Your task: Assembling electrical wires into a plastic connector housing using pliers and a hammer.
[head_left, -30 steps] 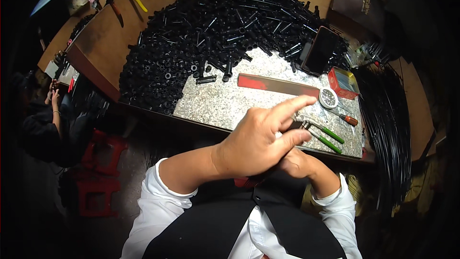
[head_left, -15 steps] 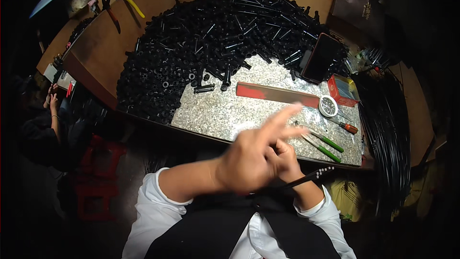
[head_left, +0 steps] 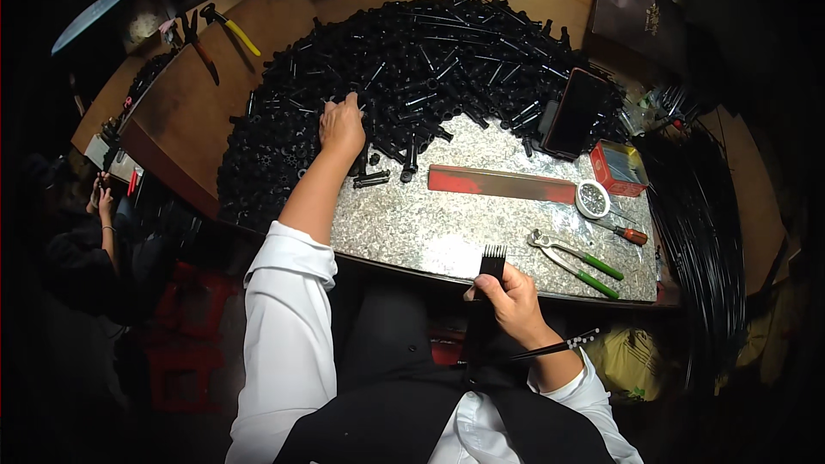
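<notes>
My left hand [head_left: 343,129] reaches into a big pile of black tubular parts [head_left: 404,60]. Its fingers are bent down among them, and whatever they pinch is hidden. Close to my body, just over the table's near edge, my right hand [head_left: 518,301] is closed round a flat black comb-like piece [head_left: 492,263]. A row of thin pale teeth stands up along its top edge. Several thin dark rods with pale tips [head_left: 567,344] cross at my right wrist; I cannot tell what holds them.
On the speckled tabletop [head_left: 387,219] are a red bar [head_left: 498,184], green-handled pincers [head_left: 576,262], a screwdriver [head_left: 629,234], a white dish of small pieces [head_left: 593,198], a red box [head_left: 617,168] and a propped phone [head_left: 571,116]. Long black strands [head_left: 696,241] hang at right. Another person [head_left: 99,236] sits at far left.
My hands were together before my chest. The left has moved out to the pile, and the right has come slightly lower, with the comb-like piece now plainly showing.
</notes>
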`<state>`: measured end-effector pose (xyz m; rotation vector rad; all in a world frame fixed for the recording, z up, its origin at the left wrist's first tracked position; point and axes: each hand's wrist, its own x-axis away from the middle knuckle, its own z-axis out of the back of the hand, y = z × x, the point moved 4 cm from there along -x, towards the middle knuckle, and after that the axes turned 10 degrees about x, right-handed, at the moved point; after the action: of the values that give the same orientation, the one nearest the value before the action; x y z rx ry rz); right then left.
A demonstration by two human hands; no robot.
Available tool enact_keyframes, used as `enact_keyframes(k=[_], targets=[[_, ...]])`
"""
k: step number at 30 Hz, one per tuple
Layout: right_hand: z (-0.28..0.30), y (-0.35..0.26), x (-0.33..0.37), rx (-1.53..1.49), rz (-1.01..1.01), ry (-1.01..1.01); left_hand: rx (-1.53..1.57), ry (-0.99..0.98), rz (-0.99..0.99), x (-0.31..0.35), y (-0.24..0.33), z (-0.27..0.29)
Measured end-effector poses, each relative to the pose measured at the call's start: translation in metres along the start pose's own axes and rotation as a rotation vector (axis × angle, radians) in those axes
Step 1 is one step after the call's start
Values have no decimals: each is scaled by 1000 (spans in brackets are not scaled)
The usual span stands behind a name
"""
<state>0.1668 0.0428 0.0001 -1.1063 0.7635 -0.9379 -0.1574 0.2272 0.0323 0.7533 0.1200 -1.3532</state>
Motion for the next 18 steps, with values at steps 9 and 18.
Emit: enact_keyframes(k=[9,18], targets=[[1,-8,4,1,11,3,16,44,2,2,7,1],[3,-5,-1,24,-5,24,1281,-129,102,111,106,20]])
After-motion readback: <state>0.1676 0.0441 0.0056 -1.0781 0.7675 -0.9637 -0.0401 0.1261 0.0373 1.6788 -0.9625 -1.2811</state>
